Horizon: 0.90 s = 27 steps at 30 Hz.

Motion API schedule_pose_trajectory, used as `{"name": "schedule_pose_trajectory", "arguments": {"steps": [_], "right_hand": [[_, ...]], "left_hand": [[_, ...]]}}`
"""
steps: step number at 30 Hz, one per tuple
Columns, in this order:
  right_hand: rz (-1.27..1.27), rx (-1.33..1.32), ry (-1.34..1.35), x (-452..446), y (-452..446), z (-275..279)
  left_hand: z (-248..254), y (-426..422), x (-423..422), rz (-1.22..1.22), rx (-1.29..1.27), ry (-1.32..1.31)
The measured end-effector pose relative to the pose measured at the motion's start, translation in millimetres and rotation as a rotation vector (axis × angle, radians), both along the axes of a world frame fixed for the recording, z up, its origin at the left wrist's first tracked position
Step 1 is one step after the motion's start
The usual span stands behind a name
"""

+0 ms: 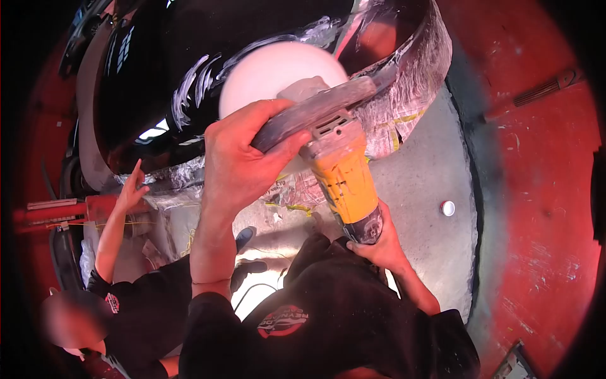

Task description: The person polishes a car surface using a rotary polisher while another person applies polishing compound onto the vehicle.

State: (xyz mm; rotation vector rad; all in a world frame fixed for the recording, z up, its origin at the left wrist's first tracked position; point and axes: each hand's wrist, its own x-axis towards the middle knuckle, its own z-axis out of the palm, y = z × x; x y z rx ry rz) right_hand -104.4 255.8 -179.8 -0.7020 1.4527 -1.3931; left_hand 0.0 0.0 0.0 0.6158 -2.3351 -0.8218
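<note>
Both my hands are on a yellow rotary polisher (346,183) that carries a round white foam pad (262,76). My left hand (243,148) is closed around one end of its dark front handle (341,101). At the rear end of the yellow body, my right hand (380,246) is wrapped around the dark grip. The pad lies over a glossy black car panel (151,69), which bears white smears of compound (189,88). Whether the pad presses on the panel cannot be made out from here.
Masking paper (416,76) covers the car's edge to the right. Another person (136,316) stands at my left with a hand (131,189) near the panel. A small round can (447,208) sits on the grey floor (435,252), beside a red surface (536,208).
</note>
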Motion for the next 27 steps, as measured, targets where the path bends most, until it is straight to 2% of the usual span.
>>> {"name": "schedule_pose_trajectory", "arguments": {"steps": [5,6,12,15,20,21,22,24,27], "right_hand": [[-0.076,-0.006,0.013,6.5,-1.2,-8.4],[-0.052,-0.003,0.014,15.6,-1.1,-9.4],[0.130,0.056,0.046,58.9,-21.7,-1.8],[0.190,0.086,0.046,66.9,-23.1,-6.0],[0.093,0.110,0.003,51.0,-1.0,-9.5],[0.049,0.089,0.010,46.8,3.8,-11.2],[-0.026,0.113,-0.099,40.8,6.0,-5.6],[-0.100,0.096,-0.069,26.8,15.1,-7.2],[-0.164,0.093,0.004,-0.7,24.3,-7.5]], "left_hand": [[-47.1,-8.2,22.3,0.059,0.090,0.146],[-46.4,-6.3,30.5,0.102,-0.038,0.156],[-77.1,-6.7,127.0,0.301,-0.042,0.365],[-76.2,0.5,144.6,0.292,0.016,0.382],[-63.0,10.2,101.1,0.217,-0.063,0.183],[-59.4,11.1,84.2,0.184,-0.079,0.180],[-56.1,13.5,64.2,0.151,-0.094,0.180],[-53.5,17.1,27.2,0.105,-0.008,0.185],[-58.7,13.9,-31.5,0.020,-0.031,0.248]]}}
